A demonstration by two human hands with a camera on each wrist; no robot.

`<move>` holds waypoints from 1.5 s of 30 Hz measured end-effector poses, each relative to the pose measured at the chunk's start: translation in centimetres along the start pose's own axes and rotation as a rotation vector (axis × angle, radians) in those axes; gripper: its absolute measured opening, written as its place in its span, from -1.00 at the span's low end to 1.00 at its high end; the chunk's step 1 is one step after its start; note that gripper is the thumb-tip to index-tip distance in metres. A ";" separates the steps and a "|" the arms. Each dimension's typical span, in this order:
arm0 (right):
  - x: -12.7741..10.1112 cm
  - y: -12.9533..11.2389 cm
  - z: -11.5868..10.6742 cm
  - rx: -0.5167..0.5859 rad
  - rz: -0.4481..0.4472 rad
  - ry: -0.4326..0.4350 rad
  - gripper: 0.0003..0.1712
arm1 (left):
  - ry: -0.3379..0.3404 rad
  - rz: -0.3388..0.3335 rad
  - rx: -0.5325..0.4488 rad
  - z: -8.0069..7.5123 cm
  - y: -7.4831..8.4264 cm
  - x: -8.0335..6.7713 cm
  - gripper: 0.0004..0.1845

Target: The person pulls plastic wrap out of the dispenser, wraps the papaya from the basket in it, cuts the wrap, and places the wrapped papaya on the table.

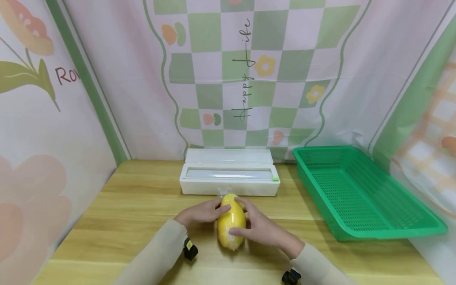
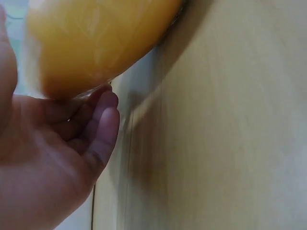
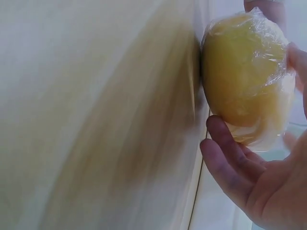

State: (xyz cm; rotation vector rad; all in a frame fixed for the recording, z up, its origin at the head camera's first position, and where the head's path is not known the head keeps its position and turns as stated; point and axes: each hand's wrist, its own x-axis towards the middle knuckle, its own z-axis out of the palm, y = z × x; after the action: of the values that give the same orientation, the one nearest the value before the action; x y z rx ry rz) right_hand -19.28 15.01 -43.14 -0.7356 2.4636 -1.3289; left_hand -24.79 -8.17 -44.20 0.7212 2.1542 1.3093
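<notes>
A yellow oblong fruit (image 1: 230, 223), wrapped in clear cling film, lies on the wooden table between both hands. My left hand (image 1: 204, 210) holds its left side, thumb over the top; in the left wrist view the fingers curl against the film. My right hand (image 1: 261, 227) grips the other side, its thumb across the near part and a finger at the far end. Crinkled film bunches at the fruit's ends, and the right wrist view shows the film creased over the fruit (image 3: 240, 72). Just behind stands a white cling film box (image 1: 228, 188), lid up.
The box's raised lid (image 1: 228, 156) leans back near the patterned curtain, and a small green slider (image 1: 274, 179) sits at its right end. A green plastic basket (image 1: 338, 225) stands on the right, overhanging the table's (image 1: 124, 213) right edge.
</notes>
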 end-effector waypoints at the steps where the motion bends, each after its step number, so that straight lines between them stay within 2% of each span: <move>1: 0.0 0.0 0.0 0.004 0.004 0.002 0.11 | -0.007 0.001 -0.027 0.0 0.0 0.1 -0.34; 3: 0.1 0.0 0.1 -0.003 0.009 0.007 0.19 | -0.013 -0.017 -0.074 -0.1 -0.2 0.3 -0.34; 7: 0.1 0.0 -0.1 -0.042 0.000 0.014 0.18 | -0.003 -0.048 -0.131 -0.2 -0.4 1.0 -0.35; 12: 0.2 0.0 -0.2 -0.016 -0.002 0.007 0.15 | 0.052 -0.090 -0.160 -0.2 -0.3 1.6 -0.35; 14: 0.2 -0.1 -0.3 -0.006 0.003 0.001 0.15 | 0.068 -0.085 -0.158 -0.1 -0.4 1.8 -0.37; 20: 0.1 -0.1 -0.4 -0.004 -0.004 -0.004 0.14 | 0.074 -0.005 -0.210 0.2 -0.7 2.2 -0.46; 24: 0.0 -0.1 -0.4 0.011 -0.009 -0.003 0.14 | 0.091 0.024 -0.210 0.3 -0.5 2.0 -0.46; 31: 0.0 0.0 -0.3 -0.025 0.062 0.046 0.25 | 0.120 0.086 -0.244 0.4 -0.5 1.8 -0.44; 39: -0.1 0.1 -0.4 -0.062 0.057 0.047 0.19 | 0.149 0.184 -0.148 0.6 -0.2 1.8 -0.49; 45: 0.0 0.2 -0.6 -0.048 0.051 0.032 0.09 | 0.174 0.264 -0.012 0.9 0.1 1.9 -0.54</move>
State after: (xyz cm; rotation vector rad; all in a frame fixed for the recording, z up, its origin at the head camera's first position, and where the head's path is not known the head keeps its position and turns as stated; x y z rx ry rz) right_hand -19.60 15.54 -42.94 -0.6623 2.5291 -1.2773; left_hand -25.56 -6.30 -44.79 0.9438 2.2415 1.5699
